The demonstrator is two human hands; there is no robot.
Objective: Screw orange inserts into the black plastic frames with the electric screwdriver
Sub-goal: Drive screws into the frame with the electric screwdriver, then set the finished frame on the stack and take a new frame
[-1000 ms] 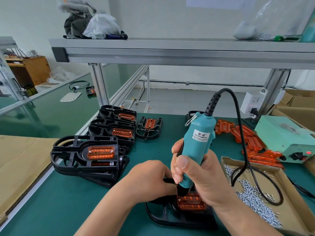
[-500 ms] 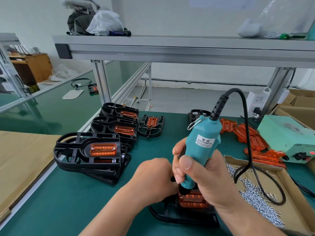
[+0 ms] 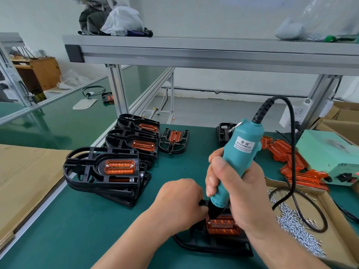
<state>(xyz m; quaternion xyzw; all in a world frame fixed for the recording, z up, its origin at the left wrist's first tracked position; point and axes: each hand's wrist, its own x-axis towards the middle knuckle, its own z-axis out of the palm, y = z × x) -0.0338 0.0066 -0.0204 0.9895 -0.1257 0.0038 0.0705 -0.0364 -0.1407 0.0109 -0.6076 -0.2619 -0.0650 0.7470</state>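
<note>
The right hand is closed around the teal electric screwdriver, thumb up along the barrel, and holds it tilted with the top leaning toward 1 o'clock. The screwdriver's black nose sits on the upper left corner of a translucent orange ribbed insert. That insert lies seated in a black plastic frame, which rests flat on the green counter at the near edge, directly under both hands.

The left hand is curled, knuckles up, just at 9 o'clock of the screwdriver's nose and over the frame's left part. Its fingertips are hidden, so I cannot tell whether it grips the frame or only presses on it.

Taking the worked frame as the centre, three stacks of black frames with orange inserts already fitted stand from 10 toward 11 o'clock: the nearest stack, a middle stack and a far stack. A single frame lies beside them near 12 o'clock. A heap of loose orange inserts lies at 2 o'clock, touching a pale green power box. At 3 o'clock sits a shallow cardboard tray scattered with small silver screws. The screwdriver's black cable arches from its top and loops into that tray.
</note>
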